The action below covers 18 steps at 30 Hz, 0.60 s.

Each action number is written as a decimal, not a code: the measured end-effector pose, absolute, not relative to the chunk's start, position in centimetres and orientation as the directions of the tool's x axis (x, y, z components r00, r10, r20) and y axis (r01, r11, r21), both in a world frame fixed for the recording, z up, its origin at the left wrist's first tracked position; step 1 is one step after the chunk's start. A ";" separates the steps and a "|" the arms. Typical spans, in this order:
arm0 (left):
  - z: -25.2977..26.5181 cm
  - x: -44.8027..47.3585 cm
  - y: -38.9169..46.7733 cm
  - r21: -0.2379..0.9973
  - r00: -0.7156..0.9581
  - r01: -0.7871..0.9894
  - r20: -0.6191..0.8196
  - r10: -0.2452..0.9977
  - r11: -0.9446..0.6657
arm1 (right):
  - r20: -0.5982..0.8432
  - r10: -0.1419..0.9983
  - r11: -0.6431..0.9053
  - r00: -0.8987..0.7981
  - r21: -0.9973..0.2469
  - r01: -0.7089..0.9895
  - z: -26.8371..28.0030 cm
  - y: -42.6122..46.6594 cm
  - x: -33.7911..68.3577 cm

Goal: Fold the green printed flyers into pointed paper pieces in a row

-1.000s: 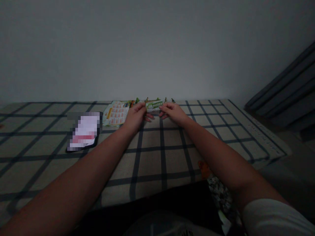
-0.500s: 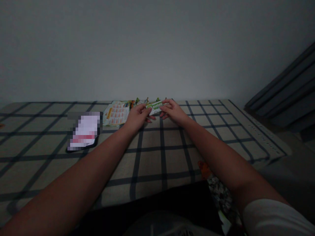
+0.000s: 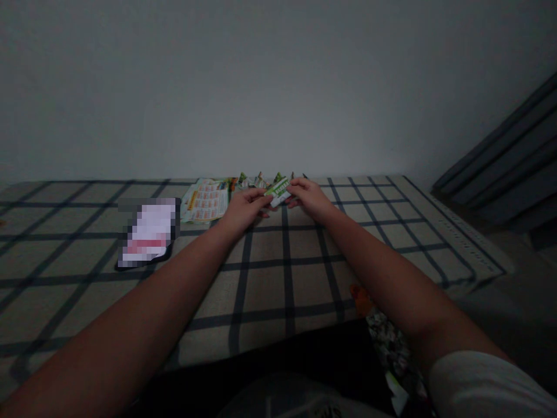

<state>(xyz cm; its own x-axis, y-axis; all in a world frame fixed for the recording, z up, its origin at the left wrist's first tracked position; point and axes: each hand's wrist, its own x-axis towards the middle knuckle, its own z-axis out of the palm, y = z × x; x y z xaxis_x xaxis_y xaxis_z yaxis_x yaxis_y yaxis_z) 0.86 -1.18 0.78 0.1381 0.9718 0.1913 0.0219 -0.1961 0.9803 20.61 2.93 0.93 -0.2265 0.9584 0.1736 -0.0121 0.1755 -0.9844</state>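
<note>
A small flat green-and-white packet [image 3: 279, 193] with printed lettering is held up between my two hands over the checked tablecloth. My left hand [image 3: 243, 209] is closed on its left end, thumb on the front face. At the opposite end, the fingers of my right hand [image 3: 312, 198] pinch the upper right corner. The packet tilts, its right end higher than its left. Just behind stands a row of several small pointed green-and-white pieces [image 3: 260, 180], partly covered by my hands. Left of my left hand lies a printed packaging sheet [image 3: 206, 200].
A phone-like device [image 3: 150, 232] with a blurred-out screen lies at the left. The checked cloth [image 3: 265, 290] reaches back to a plain wall [image 3: 278, 87]. Grey curtain folds [image 3: 505, 151] hang at the right. Something orange [image 3: 361, 299] shows below my right forearm.
The packet has turned, its right end rising and its left end dropping slightly. Both hands have shifted a little with it, and more of the pointed pieces behind now shows.
</note>
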 end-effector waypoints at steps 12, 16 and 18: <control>0.5 0.6 -1.3 0.982 0.215 0.134 0.100 0.971 -0.131 | 0.183 0.961 0.166 -0.208 -0.981 -0.096 0.8 3.3 20.7; 0.5 0.6 -1.3 0.979 0.250 0.114 0.137 0.959 -0.169 | 0.162 0.960 0.135 -0.230 -0.983 -0.128 0.7 3.2 20.8; 0.5 0.6 -1.3 0.975 0.259 0.112 0.156 0.953 -0.190 | 0.160 0.956 0.129 -0.244 -0.982 -0.139 0.7 3.2 20.8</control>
